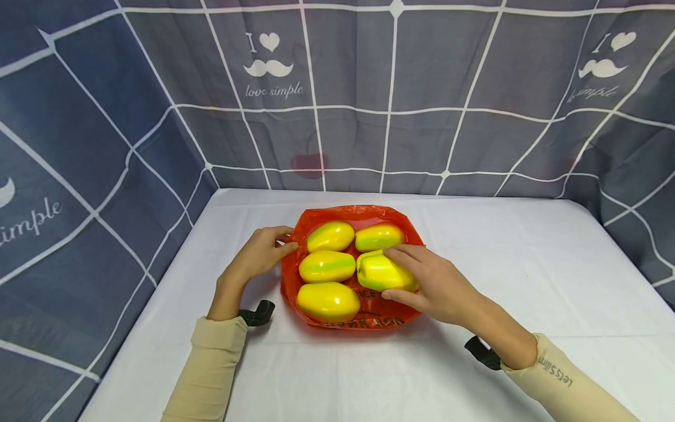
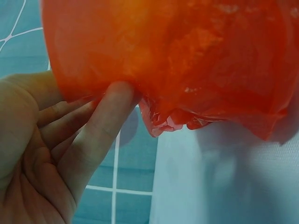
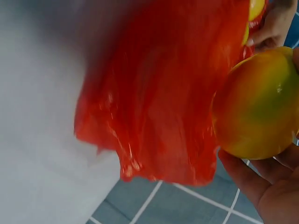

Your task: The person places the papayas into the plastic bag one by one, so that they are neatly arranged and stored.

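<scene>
A red plastic bag (image 1: 290, 281), its mouth spread wide, lies on the table with several glossy yellow-green mangoes (image 1: 328, 302) inside. At the bag's left rim, my left hand (image 1: 261, 252) pinches the plastic between thumb and fingers, and the left wrist view shows the thumb (image 2: 110, 116) on the red film. My right hand (image 1: 445, 287) grips another mango (image 1: 382, 271) over the right side of the bag, with its thumb below and fingers above. In the right wrist view this mango (image 3: 257, 107) shows a reddish blush beside the bag's outer wall (image 3: 154, 116).
A white cloth (image 1: 337, 375) covers the table under the bag. Grey curtains with white grid lines (image 1: 350, 140) stand along the back and both sides. A black strap (image 1: 256, 313) sits at the left wrist, another (image 1: 482, 353) at the right.
</scene>
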`<action>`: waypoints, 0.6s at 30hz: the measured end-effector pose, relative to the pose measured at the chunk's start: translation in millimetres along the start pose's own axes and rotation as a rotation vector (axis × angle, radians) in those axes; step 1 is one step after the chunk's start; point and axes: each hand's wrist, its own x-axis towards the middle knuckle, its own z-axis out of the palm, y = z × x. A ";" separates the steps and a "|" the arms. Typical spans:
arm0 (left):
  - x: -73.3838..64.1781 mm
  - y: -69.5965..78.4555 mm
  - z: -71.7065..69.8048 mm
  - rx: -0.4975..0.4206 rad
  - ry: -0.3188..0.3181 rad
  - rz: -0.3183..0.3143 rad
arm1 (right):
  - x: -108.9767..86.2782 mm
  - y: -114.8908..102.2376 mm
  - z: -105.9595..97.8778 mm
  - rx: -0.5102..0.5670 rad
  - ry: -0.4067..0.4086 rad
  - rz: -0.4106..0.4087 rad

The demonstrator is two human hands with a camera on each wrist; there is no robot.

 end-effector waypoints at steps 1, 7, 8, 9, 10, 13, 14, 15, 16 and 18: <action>0.0 0.1 -0.1 0.000 0.001 0.001 | -1.0 -1.0 2.5 -0.003 -0.002 -0.009; -0.9 0.0 0.3 -0.009 -0.003 0.000 | -8.6 -4.9 16.8 -0.037 -0.009 -0.061; -1.1 -0.1 0.4 -0.011 -0.004 -0.002 | -9.8 -5.5 18.6 -0.045 -0.012 -0.063; -1.2 -0.4 0.5 -0.011 -0.004 -0.004 | -10.9 -5.8 20.4 -0.051 -0.016 -0.061; -1.3 -0.8 0.6 -0.012 -0.003 -0.006 | -11.8 -6.1 22.0 -0.057 -0.019 -0.059; -1.3 -1.6 0.7 -0.012 0.000 0.000 | -13.9 -6.2 26.1 -0.073 -0.025 -0.052; -1.2 -1.4 0.5 -0.012 0.002 0.000 | -14.3 -6.4 26.8 -0.077 -0.027 -0.051; -1.1 -1.7 0.3 -0.011 0.003 0.001 | -14.6 -6.3 27.7 -0.081 -0.032 -0.050; -1.1 -1.8 0.1 -0.009 0.005 0.002 | -14.8 -6.4 28.4 -0.085 -0.037 -0.052; -1.1 -2.4 -0.2 -0.006 0.005 0.007 | -14.8 -6.5 29.3 -0.092 -0.047 -0.053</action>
